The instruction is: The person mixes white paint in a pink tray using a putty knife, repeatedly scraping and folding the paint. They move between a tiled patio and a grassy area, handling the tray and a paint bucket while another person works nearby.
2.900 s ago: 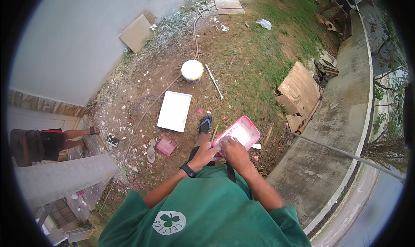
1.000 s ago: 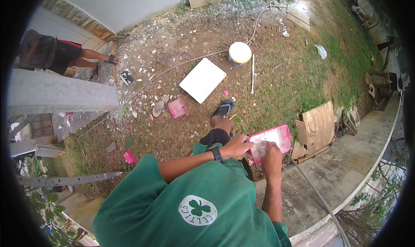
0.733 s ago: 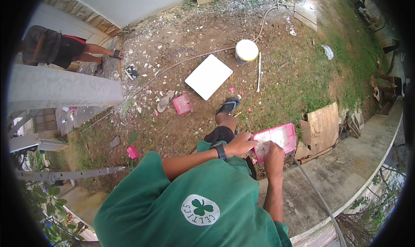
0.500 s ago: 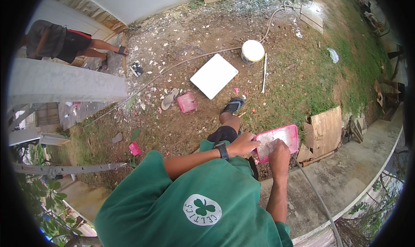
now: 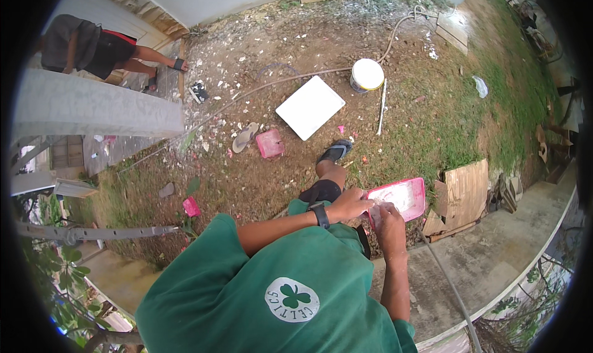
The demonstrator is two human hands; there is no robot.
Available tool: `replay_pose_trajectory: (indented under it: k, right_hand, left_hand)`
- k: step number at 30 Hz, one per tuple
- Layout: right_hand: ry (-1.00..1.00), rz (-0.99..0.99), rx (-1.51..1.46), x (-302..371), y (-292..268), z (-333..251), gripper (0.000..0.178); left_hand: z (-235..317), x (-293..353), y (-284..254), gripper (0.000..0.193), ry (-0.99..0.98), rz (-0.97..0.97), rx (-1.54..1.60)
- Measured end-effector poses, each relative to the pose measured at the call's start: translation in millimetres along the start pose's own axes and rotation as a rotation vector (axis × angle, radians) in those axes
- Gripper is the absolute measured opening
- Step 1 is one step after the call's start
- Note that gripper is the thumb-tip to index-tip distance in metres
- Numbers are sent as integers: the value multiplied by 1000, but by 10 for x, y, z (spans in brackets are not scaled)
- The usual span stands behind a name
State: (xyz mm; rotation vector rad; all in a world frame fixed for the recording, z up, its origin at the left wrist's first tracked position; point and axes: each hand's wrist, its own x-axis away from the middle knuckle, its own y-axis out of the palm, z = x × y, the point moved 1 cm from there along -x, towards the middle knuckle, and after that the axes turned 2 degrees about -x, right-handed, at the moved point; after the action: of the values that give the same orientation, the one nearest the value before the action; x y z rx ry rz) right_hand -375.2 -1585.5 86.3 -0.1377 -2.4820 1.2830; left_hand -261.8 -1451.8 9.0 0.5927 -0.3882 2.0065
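A pink rectangular plastic tray (image 5: 417, 213) with white, wet-looking material inside is tilted in front of me at the lower right. My left hand (image 5: 349, 206), with a black watch on its wrist, grips the tray's left rim. Fingers curled downward, my right hand (image 5: 391, 228) is at the tray's near left part, close to the left fingertips. Whatever the right fingers may hold is hidden. White specks mark my right forearm.
A white panel (image 5: 311, 108), a white bucket (image 5: 367, 75), another pink tray (image 5: 270, 143) and a loose sandal (image 5: 245, 137) lie ahead. A hose (image 5: 259, 92) crosses the ground. Wooden boards (image 5: 464, 195) lean by the concrete ledge (image 5: 494, 245). Another person (image 5: 102, 56) is at far left.
My right hand has shifted left and nearer inside the tray, toward my left hand, showing more of the white material. My left hand keeps its grip on the rim.
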Motion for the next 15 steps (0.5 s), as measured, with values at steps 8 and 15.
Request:
replay_pose_trajectory:
  k: [8,15]
  right_hand:
    - [-44,65,-4,-76,-256,-9,19]
    - [50,84,1,-174,-366,36,34]
  left_hand:
    - [54,66,15,38,50,-16,66]
    - [-29,24,53,42,74,-2,-32]
